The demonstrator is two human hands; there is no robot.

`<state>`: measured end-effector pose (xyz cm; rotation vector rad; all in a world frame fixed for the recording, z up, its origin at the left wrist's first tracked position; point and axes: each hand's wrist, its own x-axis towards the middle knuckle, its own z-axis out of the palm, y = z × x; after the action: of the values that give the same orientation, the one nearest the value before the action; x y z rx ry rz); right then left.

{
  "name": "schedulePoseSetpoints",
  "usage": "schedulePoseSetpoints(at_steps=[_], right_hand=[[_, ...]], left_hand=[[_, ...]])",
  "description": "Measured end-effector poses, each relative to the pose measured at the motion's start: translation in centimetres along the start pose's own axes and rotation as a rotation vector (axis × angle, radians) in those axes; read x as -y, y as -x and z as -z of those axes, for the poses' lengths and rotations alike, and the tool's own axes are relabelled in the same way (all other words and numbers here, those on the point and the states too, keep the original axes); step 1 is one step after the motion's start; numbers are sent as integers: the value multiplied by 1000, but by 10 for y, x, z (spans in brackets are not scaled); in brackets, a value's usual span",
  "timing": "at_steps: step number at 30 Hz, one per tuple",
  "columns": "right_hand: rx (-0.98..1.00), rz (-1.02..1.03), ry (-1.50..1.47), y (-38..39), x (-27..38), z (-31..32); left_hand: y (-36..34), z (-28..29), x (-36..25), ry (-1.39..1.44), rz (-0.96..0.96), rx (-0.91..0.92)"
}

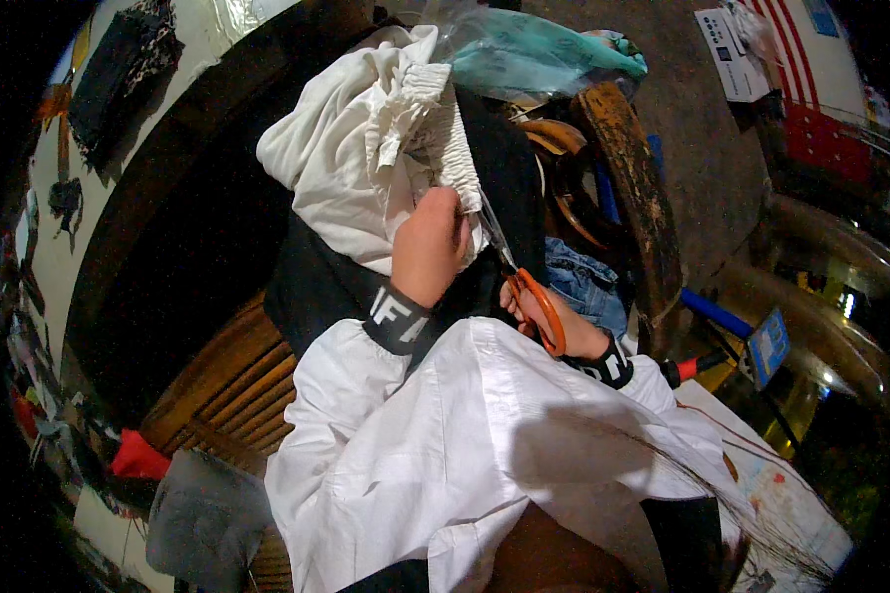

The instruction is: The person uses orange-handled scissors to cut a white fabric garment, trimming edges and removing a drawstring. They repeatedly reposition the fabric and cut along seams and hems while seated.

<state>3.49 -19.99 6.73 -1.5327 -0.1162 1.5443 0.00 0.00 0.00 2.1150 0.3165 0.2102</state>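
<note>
My left hand [427, 247] grips white fabric [321, 148] near a ruffled, gathered elastic edge [460, 138]; its fingertips are partly hidden. My right hand [583, 326] is closed on orange-handled scissors [549, 311], low to the right of my left hand. Their metal blades [499, 242] point up along the right edge of the white fabric, beside my left fingers; whether they touch it I cannot tell. The white cloth lies on black fabric [316, 277] over my lap, with blue denim [578, 277] beside it at the right.
A teal plastic bag [529, 54] lies beyond the white fabric. A worn wooden arm [613, 128] stands at the right, slatted wood [218, 390] at the lower left. Grey cloth [203, 519] and red cloth [138, 455] lie there. A blue-handled object [712, 311] is at the right.
</note>
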Motion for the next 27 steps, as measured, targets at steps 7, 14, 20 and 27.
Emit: schedulePoseSetpoints(at_steps=[7,14,20,27], right_hand=[[-47,1,1,8,-6,1],[-98,74,-275,0,-20,-2],[-125,52,-386,-7,-17,-5],[-150,66,-335,-17,-5,-7]], left_hand=[[0,-12,-15,-6,5,-121],[14,-17,-19,17,-209,-16],[18,1,-26,37,-282,107],[21,9,-26,87,-273,122]])
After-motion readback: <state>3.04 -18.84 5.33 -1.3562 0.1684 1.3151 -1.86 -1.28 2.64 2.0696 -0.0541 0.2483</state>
